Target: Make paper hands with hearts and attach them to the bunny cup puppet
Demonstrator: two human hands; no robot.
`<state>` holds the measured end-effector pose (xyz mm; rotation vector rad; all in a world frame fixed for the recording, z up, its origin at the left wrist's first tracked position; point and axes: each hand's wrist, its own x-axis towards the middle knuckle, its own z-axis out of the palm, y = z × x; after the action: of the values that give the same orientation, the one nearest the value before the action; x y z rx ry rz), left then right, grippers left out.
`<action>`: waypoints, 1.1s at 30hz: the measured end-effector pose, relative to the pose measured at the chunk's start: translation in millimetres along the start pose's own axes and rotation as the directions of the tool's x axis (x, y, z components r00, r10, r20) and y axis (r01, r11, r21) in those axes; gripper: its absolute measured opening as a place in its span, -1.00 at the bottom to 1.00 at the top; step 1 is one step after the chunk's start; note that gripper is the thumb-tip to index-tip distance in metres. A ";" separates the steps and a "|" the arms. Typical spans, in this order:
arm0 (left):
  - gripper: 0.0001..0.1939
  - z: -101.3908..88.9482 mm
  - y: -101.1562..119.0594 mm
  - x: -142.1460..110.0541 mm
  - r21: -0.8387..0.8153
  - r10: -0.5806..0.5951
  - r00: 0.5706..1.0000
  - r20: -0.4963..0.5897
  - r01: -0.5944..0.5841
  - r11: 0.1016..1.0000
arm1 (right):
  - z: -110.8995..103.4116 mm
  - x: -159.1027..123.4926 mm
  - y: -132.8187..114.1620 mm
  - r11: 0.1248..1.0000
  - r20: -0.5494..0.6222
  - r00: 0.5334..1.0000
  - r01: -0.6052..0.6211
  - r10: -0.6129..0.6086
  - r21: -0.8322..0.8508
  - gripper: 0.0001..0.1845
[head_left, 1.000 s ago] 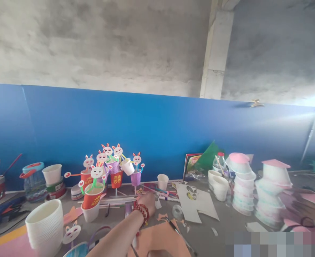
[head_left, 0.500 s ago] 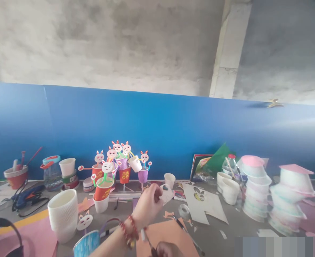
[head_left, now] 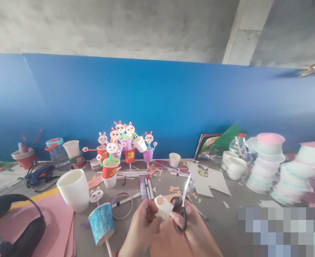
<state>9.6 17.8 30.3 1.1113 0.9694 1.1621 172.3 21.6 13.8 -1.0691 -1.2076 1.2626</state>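
My left hand (head_left: 142, 225) pinches a small white paper cut-out (head_left: 164, 206) with an orange spot, held low at the centre of the view. My right hand (head_left: 189, 228) grips black-handled scissors (head_left: 183, 203), blades pointing up, right beside the cut-out. Both hands hover over an orange paper sheet (head_left: 170, 242) on the grey table (head_left: 227, 214). A blue-painted cup on a stick (head_left: 101, 223) lies just left of my left hand.
A stack of white cups (head_left: 74, 189) and pink sheets (head_left: 52, 228) lie left. Bunny cup figures (head_left: 125, 146) stand at the back before a blue wall. Markers (head_left: 146, 186), a white sheet with cut holes (head_left: 207, 178), stacked bowls (head_left: 264, 160) and a glue gun (head_left: 39, 174) surround the spot.
My left hand has drawn back from the far table with the white cut-out. The right hand has risen into view with the scissors. The camera has tilted downward.
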 end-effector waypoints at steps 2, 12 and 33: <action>-0.65 0.4 0.0 -3.3 -0.067 -0.037 0.999 0.016 0.038 0.997 | -1.0 -1.1 -0.3 1.000 -0.004 1.000 0.006 -0.006 0.019 -0.61; -0.63 -3.5 6.3 -15.2 -0.237 -0.168 0.984 0.058 0.177 0.955 | 2.8 -8.4 -22.5 0.992 0.068 0.990 -0.124 0.125 -0.013 -0.55; -0.79 -6.6 7.4 -10.8 -0.299 0.003 0.968 -0.249 -0.080 0.951 | 14.4 -18.3 3.0 0.989 0.425 0.904 0.010 0.055 -0.149 -0.38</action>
<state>0.1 8.4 36.5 0.7515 0.9163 1.4557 158.9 2.6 11.2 -0.9369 -1.6468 1.4945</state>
